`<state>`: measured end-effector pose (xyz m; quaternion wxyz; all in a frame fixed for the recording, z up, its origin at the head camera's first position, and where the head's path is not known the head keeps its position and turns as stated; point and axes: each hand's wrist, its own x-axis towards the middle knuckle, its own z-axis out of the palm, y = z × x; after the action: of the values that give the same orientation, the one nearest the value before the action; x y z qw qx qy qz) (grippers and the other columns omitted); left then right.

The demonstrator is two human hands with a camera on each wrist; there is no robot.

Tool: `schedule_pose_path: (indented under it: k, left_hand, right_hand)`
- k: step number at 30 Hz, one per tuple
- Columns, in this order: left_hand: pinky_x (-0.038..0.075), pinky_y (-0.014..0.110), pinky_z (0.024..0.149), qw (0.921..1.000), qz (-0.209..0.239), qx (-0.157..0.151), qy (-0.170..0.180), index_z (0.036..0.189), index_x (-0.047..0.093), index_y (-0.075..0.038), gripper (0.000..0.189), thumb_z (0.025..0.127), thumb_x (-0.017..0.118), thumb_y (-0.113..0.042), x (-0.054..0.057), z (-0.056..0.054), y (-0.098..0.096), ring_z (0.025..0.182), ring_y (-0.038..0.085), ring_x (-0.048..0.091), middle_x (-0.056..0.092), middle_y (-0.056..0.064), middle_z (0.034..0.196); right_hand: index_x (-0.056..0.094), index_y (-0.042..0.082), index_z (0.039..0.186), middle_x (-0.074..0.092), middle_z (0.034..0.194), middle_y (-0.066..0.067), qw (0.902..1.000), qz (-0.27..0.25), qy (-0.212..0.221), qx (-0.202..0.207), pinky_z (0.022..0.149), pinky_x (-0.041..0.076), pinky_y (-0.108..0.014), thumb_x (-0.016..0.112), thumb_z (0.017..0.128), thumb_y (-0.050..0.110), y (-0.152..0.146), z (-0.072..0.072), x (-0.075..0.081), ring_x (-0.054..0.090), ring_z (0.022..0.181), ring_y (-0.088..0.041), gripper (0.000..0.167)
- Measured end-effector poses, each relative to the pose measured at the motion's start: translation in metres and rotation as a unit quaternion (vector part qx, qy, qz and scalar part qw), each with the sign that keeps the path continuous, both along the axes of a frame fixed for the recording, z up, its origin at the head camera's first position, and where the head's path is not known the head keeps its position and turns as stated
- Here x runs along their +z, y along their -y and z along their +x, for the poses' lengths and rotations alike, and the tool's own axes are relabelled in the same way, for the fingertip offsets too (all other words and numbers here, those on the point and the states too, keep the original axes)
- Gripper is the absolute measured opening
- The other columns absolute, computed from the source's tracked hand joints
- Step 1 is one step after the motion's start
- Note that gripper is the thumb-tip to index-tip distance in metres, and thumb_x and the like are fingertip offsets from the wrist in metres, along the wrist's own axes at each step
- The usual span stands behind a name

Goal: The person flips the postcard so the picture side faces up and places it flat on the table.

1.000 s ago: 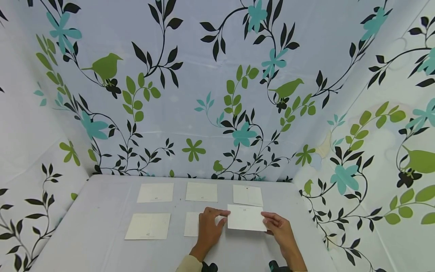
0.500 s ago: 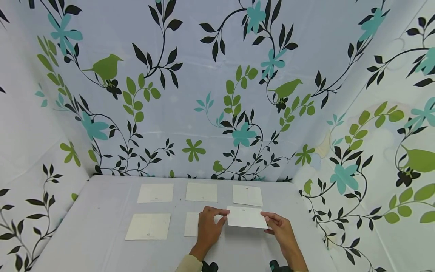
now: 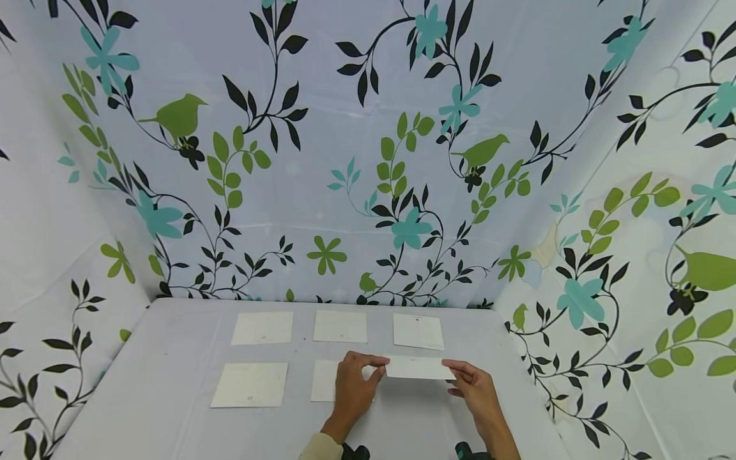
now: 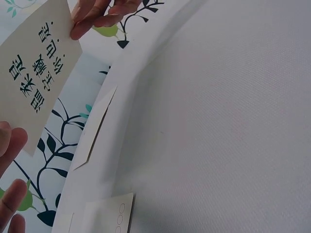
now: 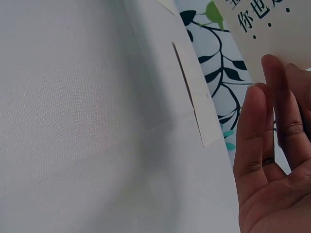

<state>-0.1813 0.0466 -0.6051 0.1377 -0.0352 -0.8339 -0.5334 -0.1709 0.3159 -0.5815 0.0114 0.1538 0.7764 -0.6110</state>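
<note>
Taking the held card (image 3: 418,368) as the clock's centre in the head view, the near-left card (image 3: 250,385) lies flat on the tabletop (image 3: 172,383) at about 9 o'clock, with the far-left card (image 3: 263,328) beyond it, between 9 and 10. Next come the far-middle card (image 3: 340,326) at 10 and the near-middle card (image 3: 323,381) at 9, the latter partly covered by the left hand (image 3: 353,386), which emerges from a beige sleeve (image 3: 321,447). The left hand pinches the held card's 9 o'clock edge between thumb and forefinger. The held card is tilted, raised above the tabletop; the wrist views show dark printed characters on its other face. At 12 o'clock lies the far-right card (image 3: 418,331). The right hand (image 3: 477,390) pinches the 3 o'clock edge, its lower fingers apart from the card.
</note>
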Motion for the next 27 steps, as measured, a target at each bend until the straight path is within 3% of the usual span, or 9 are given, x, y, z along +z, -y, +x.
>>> schedule_pose_path:
  k: [16,23,27]
  left_hand:
    - [0.045,0.036,0.089,0.9995,0.012,-0.030,0.001,0.096,0.084,-0.033,0.013,0.092,0.084,-0.021,0.0058,0.0008,0.0000,0.093,0.006,0.058,0.075,-0.021,0.086]
    - [0.044,0.035,0.089,0.9994,0.010,-0.028,0.017,0.096,0.083,-0.030,0.009,0.092,0.083,-0.022,0.0063,0.0022,-0.0012,0.094,0.005,0.058,0.072,-0.020,0.086]
    - [0.045,0.035,0.089,0.9997,0.007,-0.023,0.002,0.095,0.083,-0.030,0.012,0.091,0.084,-0.018,0.0044,0.0015,-0.0028,0.094,0.005,0.058,0.072,-0.019,0.086]
  right_hand:
    - [0.073,0.004,0.127,0.079,0.122,-0.012,1.0000,-0.001,0.001,0.004,0.082,0.060,-0.031,0.069,0.104,0.016,-0.0025,0.0034,-0.0029,0.072,0.108,-0.026,0.027]
    - [0.074,0.004,0.121,0.081,0.113,-0.008,0.9999,-0.003,-0.002,-0.011,0.081,0.061,-0.030,0.070,0.102,0.015,-0.0010,0.0052,0.0001,0.071,0.105,-0.027,0.022]
    - [0.075,0.002,0.116,0.080,0.107,-0.007,0.9998,0.001,-0.009,-0.017,0.080,0.061,-0.030,0.072,0.101,0.015,-0.0012,0.0056,0.0007,0.070,0.102,-0.028,0.020]
